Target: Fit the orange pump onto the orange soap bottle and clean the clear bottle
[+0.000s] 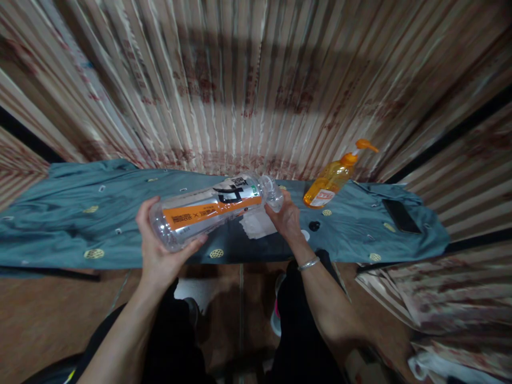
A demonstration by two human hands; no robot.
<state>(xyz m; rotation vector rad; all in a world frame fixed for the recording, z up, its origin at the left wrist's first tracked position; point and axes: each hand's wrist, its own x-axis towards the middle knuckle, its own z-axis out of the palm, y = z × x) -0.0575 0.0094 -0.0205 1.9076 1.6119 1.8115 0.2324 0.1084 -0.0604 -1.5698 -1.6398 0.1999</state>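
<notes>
A large clear plastic bottle [212, 205] with an orange, silver and black label lies tilted in the air above the cloth, its right end higher. My left hand [162, 248] wraps round its base at the left, thumb along the near side. At the other end, my right hand [286, 216] is closed on a small clear plastic piece [274, 194] against the bottle. Whether that piece is separate or the bottle's neck, I cannot tell. Beneath lies a white tissue [258, 225]. A small black object [314, 226] and a white disc [305, 234] sit beside my right wrist.
A teal patterned cloth [120, 213] covers the narrow table. To the right stand an orange pump bottle [330, 178] and a dark phone [401, 216]. Striped, printed sheeting [240, 80] hangs close behind the table, and dark bars run along both sides.
</notes>
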